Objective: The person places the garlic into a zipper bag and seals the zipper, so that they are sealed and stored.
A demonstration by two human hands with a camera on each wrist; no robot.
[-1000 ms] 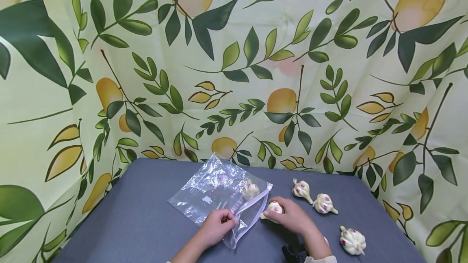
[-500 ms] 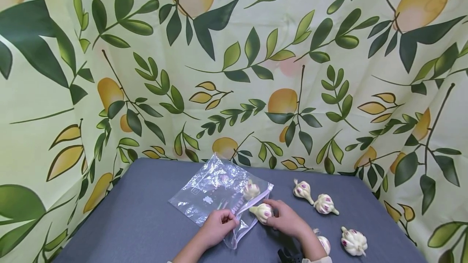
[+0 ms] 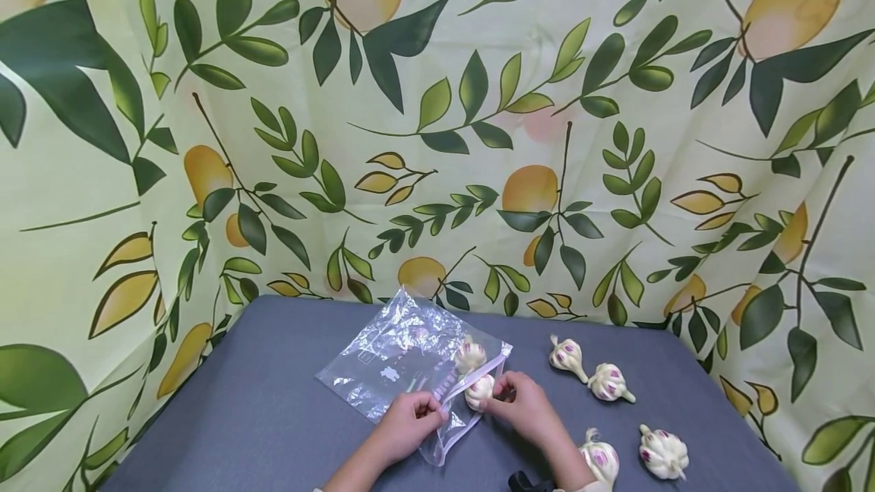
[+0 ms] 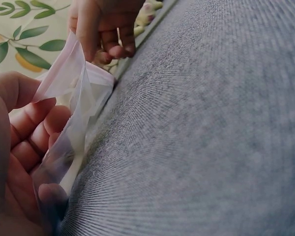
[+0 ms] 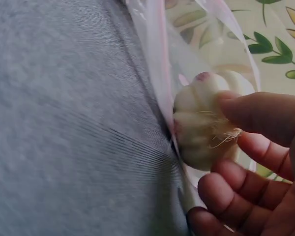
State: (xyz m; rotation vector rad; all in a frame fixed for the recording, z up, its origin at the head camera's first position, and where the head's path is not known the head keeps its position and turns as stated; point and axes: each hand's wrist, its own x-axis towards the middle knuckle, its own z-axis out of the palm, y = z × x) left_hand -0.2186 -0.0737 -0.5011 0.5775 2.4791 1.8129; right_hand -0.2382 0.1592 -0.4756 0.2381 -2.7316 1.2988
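We are working with both hands at the mouth of a clear zip bag (image 3: 410, 359) that is lying flat on the grey surface (image 3: 273, 416). Our left hand (image 3: 405, 425) is pinching the near lip of the bag between thumb and curled fingers (image 4: 32, 135), and in the left wrist view we are seeing the plastic lifted into a small tent above the cloth. Our right hand (image 3: 519, 408) is gripping a garlic bulb (image 3: 480, 392) with thumb and fingertips (image 5: 258, 118) curled round its root end, and we are holding it right at the bag's opening, touching the pink-edged zip strip (image 3: 456, 431). In the right wrist view the bulb (image 5: 201, 125) is sitting against the plastic edge, its stringy roots facing our palm; whether it is already past the lip we cannot tell.

A second garlic bulb (image 3: 470, 355) is lying inside the bag, just beyond the one we are holding. Four loose bulbs are resting on the surface to our right: two close together farther back (image 3: 566, 355) (image 3: 608, 383), and two nearer us (image 3: 600, 458) (image 3: 661, 452), one of them just beside our right wrist. A curtain printed with lemons and leaves (image 3: 437, 120) is hanging behind and around the surface.
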